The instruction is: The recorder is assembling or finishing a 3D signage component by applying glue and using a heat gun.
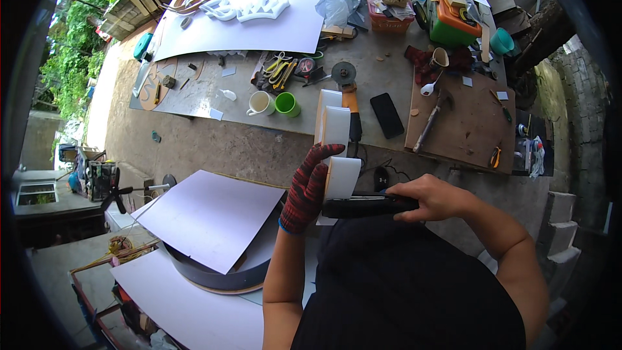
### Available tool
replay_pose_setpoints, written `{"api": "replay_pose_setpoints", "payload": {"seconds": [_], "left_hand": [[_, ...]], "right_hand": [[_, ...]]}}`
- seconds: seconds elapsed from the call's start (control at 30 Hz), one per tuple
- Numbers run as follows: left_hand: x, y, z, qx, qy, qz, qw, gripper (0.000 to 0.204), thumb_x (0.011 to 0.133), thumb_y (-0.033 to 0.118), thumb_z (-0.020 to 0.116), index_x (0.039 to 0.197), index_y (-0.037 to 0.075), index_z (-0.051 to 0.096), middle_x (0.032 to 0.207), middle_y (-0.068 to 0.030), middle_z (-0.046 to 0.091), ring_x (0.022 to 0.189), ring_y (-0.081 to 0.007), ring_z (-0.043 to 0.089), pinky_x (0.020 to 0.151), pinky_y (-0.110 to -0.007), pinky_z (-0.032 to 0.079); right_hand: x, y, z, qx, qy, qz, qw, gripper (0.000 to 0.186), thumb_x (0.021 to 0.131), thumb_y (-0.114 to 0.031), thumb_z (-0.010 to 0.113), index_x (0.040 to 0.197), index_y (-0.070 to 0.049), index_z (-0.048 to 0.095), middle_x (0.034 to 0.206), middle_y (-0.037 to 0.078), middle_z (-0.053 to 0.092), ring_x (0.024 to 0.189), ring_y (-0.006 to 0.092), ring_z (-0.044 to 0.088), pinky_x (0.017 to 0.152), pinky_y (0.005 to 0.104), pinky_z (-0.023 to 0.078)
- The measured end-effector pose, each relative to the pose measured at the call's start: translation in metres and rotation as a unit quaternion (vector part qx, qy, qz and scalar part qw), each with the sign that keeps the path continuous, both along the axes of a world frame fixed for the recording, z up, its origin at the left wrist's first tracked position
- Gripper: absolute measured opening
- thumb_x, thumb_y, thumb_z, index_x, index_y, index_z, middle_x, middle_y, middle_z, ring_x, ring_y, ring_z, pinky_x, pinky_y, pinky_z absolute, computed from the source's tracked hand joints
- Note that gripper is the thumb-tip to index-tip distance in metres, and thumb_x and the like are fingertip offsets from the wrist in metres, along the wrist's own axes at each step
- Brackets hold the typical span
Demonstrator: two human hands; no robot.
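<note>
My left hand (304, 191), in a red and black knit glove, is closed around a white bent-strip piece (337, 123) with several raised curved sections and tan edges. The piece is held upright in front of my torso. My bare right hand (431, 198) grips the rear end of a long black tool (369, 207), shaped somewhat like a stapler. The tool's front end lies against or just beside the lower part of the white piece; the exact contact is hidden.
Ahead on the workbench (214, 94) lie an angle grinder (350, 100), phone (387, 115), white mug (260, 104) and green cup (287, 105). A hammer (433, 120) rests on a brown board (463, 126) at right. White sheets (210, 214) lie at lower left near a fan (116, 191).
</note>
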State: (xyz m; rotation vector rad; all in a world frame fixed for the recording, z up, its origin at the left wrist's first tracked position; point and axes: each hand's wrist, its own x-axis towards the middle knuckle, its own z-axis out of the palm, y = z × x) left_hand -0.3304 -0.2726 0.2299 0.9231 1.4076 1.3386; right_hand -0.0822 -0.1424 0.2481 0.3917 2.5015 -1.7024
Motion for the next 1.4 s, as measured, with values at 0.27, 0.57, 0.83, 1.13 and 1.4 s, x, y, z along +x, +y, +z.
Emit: {"api": "replay_pose_setpoints", "payload": {"seconds": [0.27, 0.57, 0.83, 1.13, 1.4], "left_hand": [[0.002, 0.003, 0.001, 0.000, 0.017, 0.004, 1.000, 0.053, 0.100, 0.049, 0.040, 0.129, 0.007, 0.053, 0.103, -0.0072, 0.067, 0.093, -0.0151, 0.062, 0.081, -0.029, 0.049], [0.001, 0.002, -0.004, -0.024, -0.025, -0.002, 0.999, 0.053, 0.100, 0.048, 0.040, 0.129, 0.007, 0.053, 0.104, -0.0086, 0.067, 0.092, -0.0152, 0.063, 0.081, -0.029, 0.049], [-0.002, 0.001, -0.008, -0.018, -0.027, 0.000, 0.999, 0.051, 0.100, 0.047, 0.040, 0.130, 0.007, 0.052, 0.106, -0.0108, 0.068, 0.096, -0.0171, 0.063, 0.084, -0.030, 0.049], [-0.005, 0.000, -0.015, -0.024, -0.056, -0.003, 0.998, 0.055, 0.098, 0.051, 0.045, 0.131, 0.008, 0.051, 0.108, -0.0114, 0.067, 0.099, -0.0185, 0.063, 0.086, -0.032, 0.049], [-0.006, 0.001, -0.014, -0.025, -0.060, -0.007, 0.998, 0.054, 0.098, 0.048, 0.046, 0.131, 0.006, 0.051, 0.108, -0.0119, 0.067, 0.100, -0.0190, 0.063, 0.088, -0.032, 0.049]], "right_hand": [[0.002, 0.002, -0.004, -0.007, -0.010, 0.005, 1.000, 0.046, 0.082, -0.031, 0.071, 0.118, -0.005, 0.059, 0.086, 0.016, 0.067, 0.078, 0.0314, 0.066, 0.071, 0.0388, 0.051], [0.000, 0.005, -0.005, -0.016, -0.013, 0.015, 1.000, 0.048, 0.083, -0.031, 0.071, 0.119, -0.002, 0.058, 0.086, 0.017, 0.066, 0.078, 0.0320, 0.066, 0.071, 0.0389, 0.051], [-0.001, 0.008, -0.012, -0.006, -0.011, 0.027, 1.000, 0.051, 0.083, -0.034, 0.070, 0.121, -0.002, 0.057, 0.084, 0.018, 0.066, 0.072, 0.0309, 0.065, 0.067, 0.0390, 0.050], [-0.003, 0.008, -0.013, -0.020, 0.000, 0.015, 1.000, 0.049, 0.083, -0.033, 0.071, 0.119, -0.002, 0.058, 0.080, 0.018, 0.065, 0.066, 0.0302, 0.063, 0.063, 0.0383, 0.049], [-0.004, 0.008, -0.013, -0.019, 0.013, 0.015, 1.000, 0.048, 0.083, -0.032, 0.071, 0.118, -0.002, 0.058, 0.084, 0.018, 0.066, 0.071, 0.0317, 0.064, 0.067, 0.0391, 0.050]]}}
